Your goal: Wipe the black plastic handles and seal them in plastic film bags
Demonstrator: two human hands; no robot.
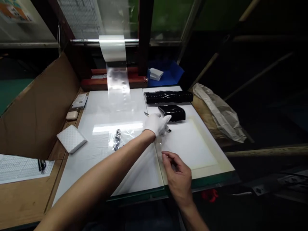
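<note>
Brown cardboard panel (40, 109) noted at far L; wht square block w/ patterned face (71, 138) set at L edge of wht-covered worktable (141, 179). Approx. mid-table: clear plastic packet w/ dark coiled item (117, 139), partly covered by L forearm. Behind it, clear film strip (118, 83) is hung from a metal bar.

L hand (156, 124), wht-gloved, is closed, apparently on a slim pointed tool (146, 114); tip seen L of glove, a dark end R of it. R hand (178, 171), bare, is held lower, fingers curled toward thumb; whether anything is pinched can't be told. Short blk shiny wrapped bundle (174, 113) is located just past L fingers, contact unclear; long blk shiny wrapped bundle (168, 97) lies behind.

Risks (judged): film or wrap could be nicked if tool tip is swung carelessly; bare fingers could be pricked if hands are brought together; coiled packet could be dragged by L forearm.

Unclear: tool type (hidden by glove), coil's exact nature (glare), bundle contents, dark bkgd at R.
</note>
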